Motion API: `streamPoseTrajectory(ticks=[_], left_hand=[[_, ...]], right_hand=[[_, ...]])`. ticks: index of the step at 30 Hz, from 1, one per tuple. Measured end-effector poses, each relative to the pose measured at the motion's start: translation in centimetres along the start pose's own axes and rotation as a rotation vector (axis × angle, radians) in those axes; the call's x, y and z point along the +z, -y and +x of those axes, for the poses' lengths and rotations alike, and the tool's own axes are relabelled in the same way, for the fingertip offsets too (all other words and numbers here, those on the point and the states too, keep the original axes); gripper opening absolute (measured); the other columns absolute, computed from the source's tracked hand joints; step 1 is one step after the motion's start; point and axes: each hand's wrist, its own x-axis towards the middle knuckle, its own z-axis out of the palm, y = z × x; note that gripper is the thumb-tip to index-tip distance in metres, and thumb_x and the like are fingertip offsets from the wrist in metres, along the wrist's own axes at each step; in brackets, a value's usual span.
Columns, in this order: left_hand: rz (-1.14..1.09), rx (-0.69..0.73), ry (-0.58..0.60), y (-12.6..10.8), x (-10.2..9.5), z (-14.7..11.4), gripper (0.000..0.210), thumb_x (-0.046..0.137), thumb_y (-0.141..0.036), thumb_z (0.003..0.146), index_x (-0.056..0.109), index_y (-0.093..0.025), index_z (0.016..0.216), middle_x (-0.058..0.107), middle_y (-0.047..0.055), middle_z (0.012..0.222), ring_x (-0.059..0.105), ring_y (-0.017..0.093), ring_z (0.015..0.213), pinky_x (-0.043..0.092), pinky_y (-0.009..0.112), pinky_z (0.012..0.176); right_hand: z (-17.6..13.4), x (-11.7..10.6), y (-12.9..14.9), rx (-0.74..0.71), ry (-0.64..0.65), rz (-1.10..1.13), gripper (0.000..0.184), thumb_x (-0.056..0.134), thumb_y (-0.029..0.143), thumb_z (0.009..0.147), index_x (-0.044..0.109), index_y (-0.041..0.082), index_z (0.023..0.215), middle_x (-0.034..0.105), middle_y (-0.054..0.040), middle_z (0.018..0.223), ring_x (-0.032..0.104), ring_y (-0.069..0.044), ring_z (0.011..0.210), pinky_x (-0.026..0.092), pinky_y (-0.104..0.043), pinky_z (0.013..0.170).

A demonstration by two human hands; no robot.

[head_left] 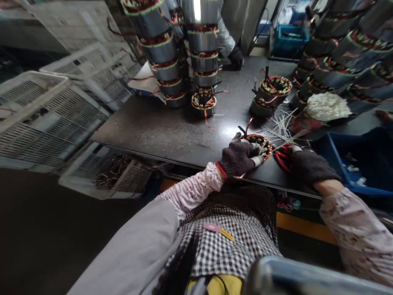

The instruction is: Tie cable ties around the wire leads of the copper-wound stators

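My left hand (241,157), in a dark glove with pale fingertips, grips the near left side of a motor stator (266,144) at the table's front edge. Copper windings ring the stator's top, and an orange lead and a black sleeve stick up at its far left. My right hand (311,166), gloved alike, is closed around red-handled scissors (281,159) just right of the stator. Their blades are hard to make out against the windings. Thin white sticks or ties (282,127) lie scattered behind the stator.
Stacked stators (204,49) rise at the back left, with more stacks (328,65) at right. A short stack (270,96) stands mid-table. White bundled material (327,106) lies near a blue bin (337,159). White crates (46,119) stand left. Another person's gloved hand (236,57) rests behind.
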Motion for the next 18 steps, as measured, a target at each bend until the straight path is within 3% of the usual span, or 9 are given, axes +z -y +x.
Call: streamPoseTrajectory(ticks=[3, 5, 9, 14, 18], left_hand=[[-0.125, 0.04, -0.189, 1.4, -1.1, -0.9, 0.03, 0.074, -0.028, 0.099, 0.077, -0.018, 0.127, 0.085, 0.01, 0.124, 0.08, 0.024, 0.112, 0.066, 0.044, 0.107], [-0.113, 0.09, -0.319, 2.6, -1.9, -1.9, 0.033, 0.068, -0.031, 0.103, 0.073, -0.018, 0.133, 0.081, 0.014, 0.135, 0.078, 0.026, 0.125, 0.063, 0.047, 0.115], [0.058, 0.227, -0.231, 4.9, -1.8, -3.5, 0.042, 0.071, -0.04, 0.104, 0.07, -0.017, 0.139, 0.08, 0.016, 0.137, 0.075, 0.031, 0.135, 0.059, 0.053, 0.123], [0.196, 0.294, -0.273, 6.6, -0.2, -4.0, 0.057, 0.068, -0.045, 0.105, 0.062, -0.013, 0.151, 0.076, 0.021, 0.142, 0.069, 0.036, 0.143, 0.053, 0.061, 0.129], [0.176, 0.271, -0.194, 6.7, -0.4, -3.9, 0.057, 0.069, -0.044, 0.105, 0.062, -0.019, 0.155, 0.073, 0.018, 0.148, 0.064, 0.035, 0.149, 0.054, 0.057, 0.13]], right_hand=[[-0.7, 0.0, -0.2, 0.002, -0.057, 0.006, 0.059, 0.053, 0.062, 0.101, 0.068, 0.017, 0.135, 0.078, -0.0263, 0.118, 0.079, -0.036, 0.102, 0.053, -0.041, 0.078], [-1.8, 1.1, -1.1, 0.004, -0.098, 0.102, 0.053, 0.053, 0.058, 0.098, 0.069, 0.018, 0.129, 0.078, -0.0248, 0.119, 0.079, -0.036, 0.1, 0.054, -0.041, 0.078], [-5.0, 3.6, -2.7, -0.125, -0.167, 0.459, 0.038, 0.049, 0.052, 0.095, 0.067, 0.023, 0.111, 0.08, -0.0164, 0.11, 0.079, -0.031, 0.095, 0.06, -0.041, 0.084], [-7.0, 3.6, -2.1, -0.197, -0.147, 0.351, 0.059, 0.046, 0.068, 0.097, 0.065, 0.02, 0.124, 0.079, -0.0171, 0.095, 0.076, -0.034, 0.078, 0.061, -0.048, 0.076], [-5.8, 3.1, -2.1, -0.224, -0.157, 0.517, 0.061, 0.055, 0.073, 0.093, 0.072, 0.022, 0.122, 0.081, -0.0165, 0.093, 0.078, -0.035, 0.081, 0.067, -0.053, 0.081]])
